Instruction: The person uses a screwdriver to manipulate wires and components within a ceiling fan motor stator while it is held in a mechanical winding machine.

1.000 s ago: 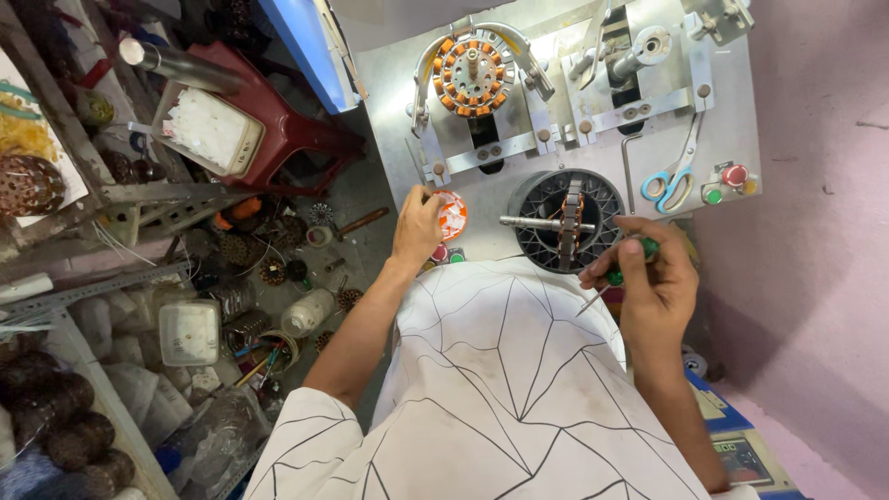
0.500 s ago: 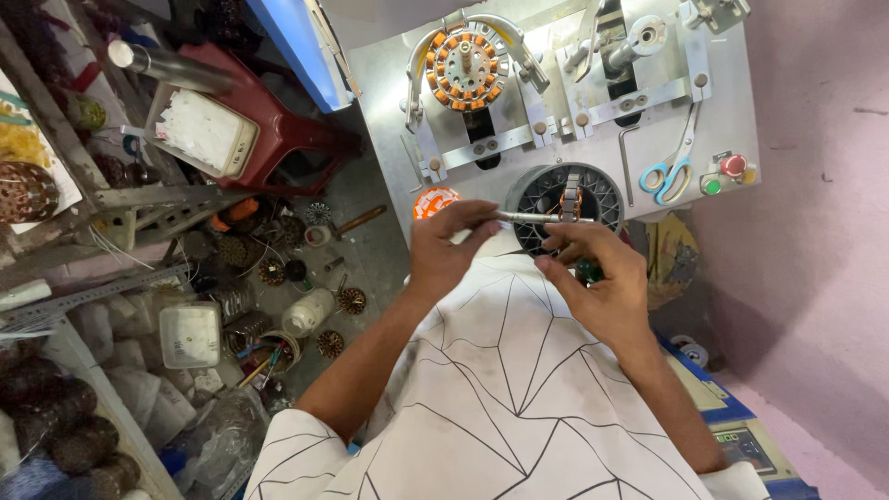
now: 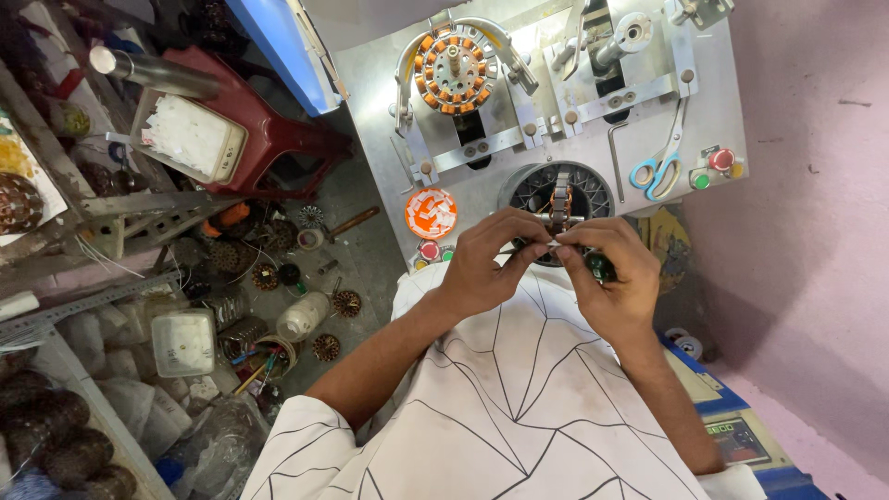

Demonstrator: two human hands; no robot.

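Note:
My left hand (image 3: 488,262) and my right hand (image 3: 612,278) meet in front of a grey metal machine panel (image 3: 519,185). Both pinch a thin metal rod (image 3: 540,246) just below a round black ring (image 3: 560,193) with a metal part in its middle. My right hand also grips a small dark green tool (image 3: 600,267). An orange round tape roll (image 3: 431,212) lies on the panel left of my left hand. A copper-wound stator (image 3: 454,69) sits in a clamp at the panel's top.
Blue-handled scissors (image 3: 656,174) hang on the panel's right, beside red and green buttons (image 3: 715,167). On the floor at left lie a red stool (image 3: 269,130) bearing a white tray (image 3: 190,135), several small wound coils (image 3: 344,303) and a plastic box (image 3: 183,342).
My left hand left the orange tape roll and came right to the rod. My right hand rose to meet it, and both now pinch the rod together.

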